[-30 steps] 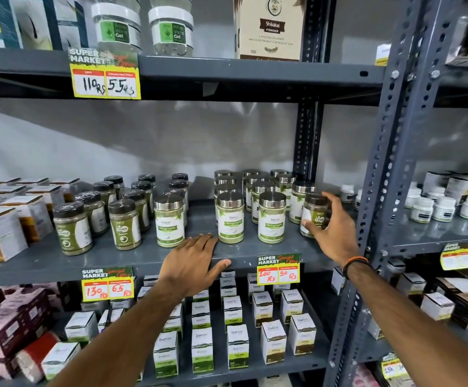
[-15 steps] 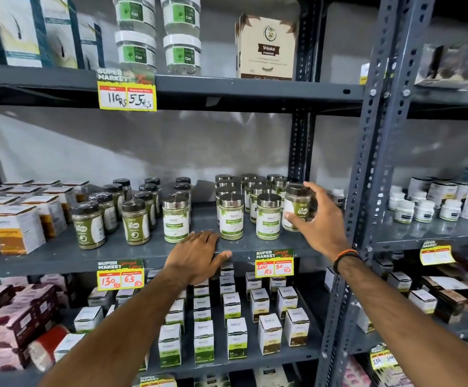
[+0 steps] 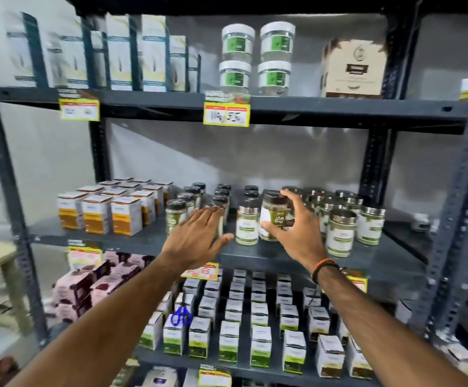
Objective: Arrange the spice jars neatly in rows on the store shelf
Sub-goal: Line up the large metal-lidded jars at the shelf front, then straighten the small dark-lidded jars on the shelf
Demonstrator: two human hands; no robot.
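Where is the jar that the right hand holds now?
In the head view, the held jar is center-right on the middle shelf, gripped by the right hand, beside a silver-lidded jar.

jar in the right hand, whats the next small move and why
Probably carry the jar left and set it down in the gap by the left hand. The right hand holds it raised beside a silver-lid jar, yet its dark lid matches the dark-lid jars on the left.

Your single head view faces the metal shelf rack (image 3: pixel 255 255) straight on, close, level with its middle tier.
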